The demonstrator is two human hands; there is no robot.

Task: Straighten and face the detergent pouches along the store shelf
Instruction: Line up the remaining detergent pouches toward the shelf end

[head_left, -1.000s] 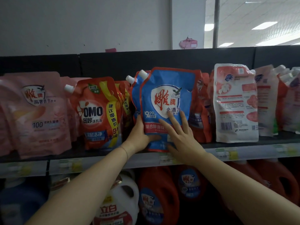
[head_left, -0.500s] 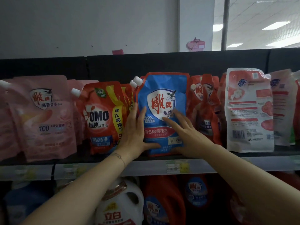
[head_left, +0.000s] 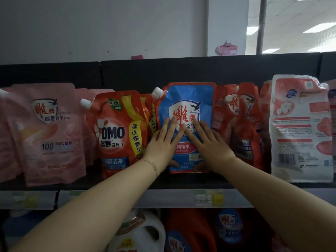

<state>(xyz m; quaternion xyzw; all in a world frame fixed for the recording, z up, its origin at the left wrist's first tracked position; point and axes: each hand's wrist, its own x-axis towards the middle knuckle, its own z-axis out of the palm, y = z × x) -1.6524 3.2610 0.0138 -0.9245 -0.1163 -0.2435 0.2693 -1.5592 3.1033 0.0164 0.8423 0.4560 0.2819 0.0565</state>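
A blue detergent pouch point(head_left: 187, 99) stands upright and front-facing at the middle of the shelf point(head_left: 163, 182). My left hand point(head_left: 161, 142) lies flat on its lower left with fingers straight. My right hand point(head_left: 211, 142) presses flat on its lower right, fingers spread. To its left stands a red OMO pouch point(head_left: 116, 131), and beyond that a pink pouch point(head_left: 52, 131). On its right are crumpled red pouches point(head_left: 243, 124) and a white pouch point(head_left: 300, 128) showing its back.
A price-tag strip point(head_left: 207, 197) runs along the shelf's front edge. Below it stand a white jug point(head_left: 138, 231) and red detergent jugs point(head_left: 190, 231). A black back panel point(head_left: 181, 71) rises behind the pouches, with a grey wall above.
Both hands slid up from gripping the blue pouch's lower edges to lying flat on its front. The pouch now stands straighter and further back. The camera shifted left.
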